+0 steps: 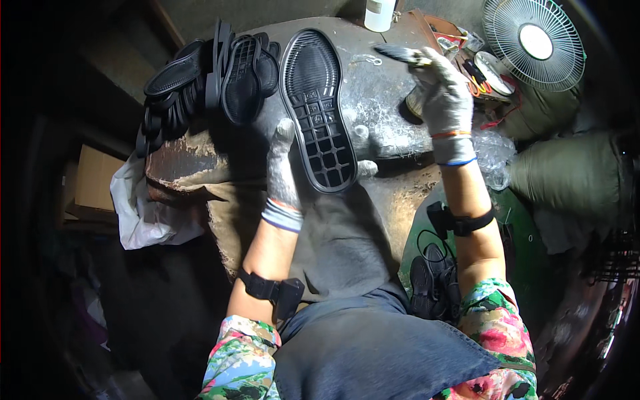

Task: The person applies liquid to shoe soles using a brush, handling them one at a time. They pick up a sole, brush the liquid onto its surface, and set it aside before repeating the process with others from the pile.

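Left hand [283,163] is gripping the black sole [312,87] by its edges over the worktop's [373,87] near side, right hand [448,100] is clutching a brush [395,52] beyond it; a loosening edge grip could be letting the sole slip.

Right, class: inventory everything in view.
Held sole: one, black, centre
Brush: one, dark, upper right
Other soles: several, black, upper left
Table: one, grey, centre
Bottle: one, whitish, top
Fan: one, whitish, top right
Small items: count unclear, mixed, upper right
Bundles: two, olive, right
Footwear: several, black, lower right
Bag: one, white, left
Carton: one or more, brown, left
Armbands: two, black, forearms
Apron: one, blue, bottom
Sleeves: two, floral, bottom
Left grip: one, white-gloved, on sole
Right grip: one, white-gloved, on brush
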The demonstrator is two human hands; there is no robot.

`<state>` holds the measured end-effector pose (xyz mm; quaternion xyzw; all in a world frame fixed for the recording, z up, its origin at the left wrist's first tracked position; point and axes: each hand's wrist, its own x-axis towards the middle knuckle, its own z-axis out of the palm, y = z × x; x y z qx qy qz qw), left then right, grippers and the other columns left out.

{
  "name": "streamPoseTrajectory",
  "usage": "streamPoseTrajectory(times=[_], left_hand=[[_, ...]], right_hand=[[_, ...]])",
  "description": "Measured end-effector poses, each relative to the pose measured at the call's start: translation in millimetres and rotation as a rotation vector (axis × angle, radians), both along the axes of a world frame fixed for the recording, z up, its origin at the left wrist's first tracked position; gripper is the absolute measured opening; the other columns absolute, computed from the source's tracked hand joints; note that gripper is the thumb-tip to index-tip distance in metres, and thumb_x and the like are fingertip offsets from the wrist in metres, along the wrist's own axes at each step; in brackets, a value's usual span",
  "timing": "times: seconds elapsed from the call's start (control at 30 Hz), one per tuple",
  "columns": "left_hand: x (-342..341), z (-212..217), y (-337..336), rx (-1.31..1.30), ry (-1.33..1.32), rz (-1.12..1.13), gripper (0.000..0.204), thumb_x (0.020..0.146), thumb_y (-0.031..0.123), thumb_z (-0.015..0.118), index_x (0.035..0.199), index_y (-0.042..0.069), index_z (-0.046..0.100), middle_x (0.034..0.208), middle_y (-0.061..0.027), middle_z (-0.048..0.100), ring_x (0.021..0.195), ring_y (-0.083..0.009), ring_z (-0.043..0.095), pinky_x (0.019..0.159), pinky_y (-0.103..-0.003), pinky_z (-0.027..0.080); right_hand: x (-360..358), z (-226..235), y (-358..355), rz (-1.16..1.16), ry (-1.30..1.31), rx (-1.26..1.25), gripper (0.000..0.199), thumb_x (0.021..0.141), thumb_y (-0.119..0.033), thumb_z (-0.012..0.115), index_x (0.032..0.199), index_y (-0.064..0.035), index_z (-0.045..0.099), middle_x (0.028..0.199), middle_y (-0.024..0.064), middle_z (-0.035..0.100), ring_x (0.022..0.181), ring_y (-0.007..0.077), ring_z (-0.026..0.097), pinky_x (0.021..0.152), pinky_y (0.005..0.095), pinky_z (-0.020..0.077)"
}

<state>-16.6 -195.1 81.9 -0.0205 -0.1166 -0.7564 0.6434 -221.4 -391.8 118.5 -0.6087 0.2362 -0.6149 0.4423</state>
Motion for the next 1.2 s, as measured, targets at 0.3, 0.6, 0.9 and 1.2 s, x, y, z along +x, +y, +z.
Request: streamPoseTrajectory(times=[0.3,0.6,0.9,1.2], left_hand=[[-7,-3,35,0.099,0.008,-0.125,0.088,0.098,0.067,0.051,0.151,-0.003,0.043,0.129,-0.0369,0.061,0.112,-0.0505,0.066,0.094,-0.065,0.056],[4,-7,53,0.198,-0.086,-0.073,0.080,0.101,0.069,0.041,0.143,0.002,0.053,0.119,-0.0317,0.068,0.097,-0.0484,0.071,0.078,-0.060,0.062],[31,-4,47,0.275,-0.271,0.176,0.056,0.108,0.036,0.039,0.153,0.001,0.041,0.154,-0.0140,0.044,0.139,-0.0266,0.046,0.116,-0.043,0.038],[56,-4,75,0.104,-1.275,0.407,0.050,0.110,0.032,0.042,0.148,0.000,0.048,0.137,-0.0175,0.062,0.116,-0.0307,0.065,0.096,-0.043,0.054]], right_hand=[[41,0,-12,-0.081,0.338,-0.302,0.026,0.096,-0.009,0.063,0.118,-0.0085,0.075,0.111,0.0117,0.077,0.103,0.0262,0.074,0.093,0.0353,0.0564],[37,21,90,0.119,0.624,-0.425,0.025,0.098,-0.011,0.064,0.121,-0.0127,0.074,0.107,0.0070,0.076,0.095,0.0179,0.072,0.085,0.0293,0.0562],[20,43,166,0.661,0.541,0.164,0.016,0.091,-0.010,0.076,0.104,-0.0007,0.077,0.094,0.0056,0.078,0.088,0.0121,0.071,0.079,0.0282,0.0570],[20,44,146,0.428,0.534,0.182,0.022,0.095,-0.016,0.075,0.112,-0.0022,0.075,0.097,0.0066,0.077,0.088,0.0108,0.070,0.079,0.0253,0.0553]])
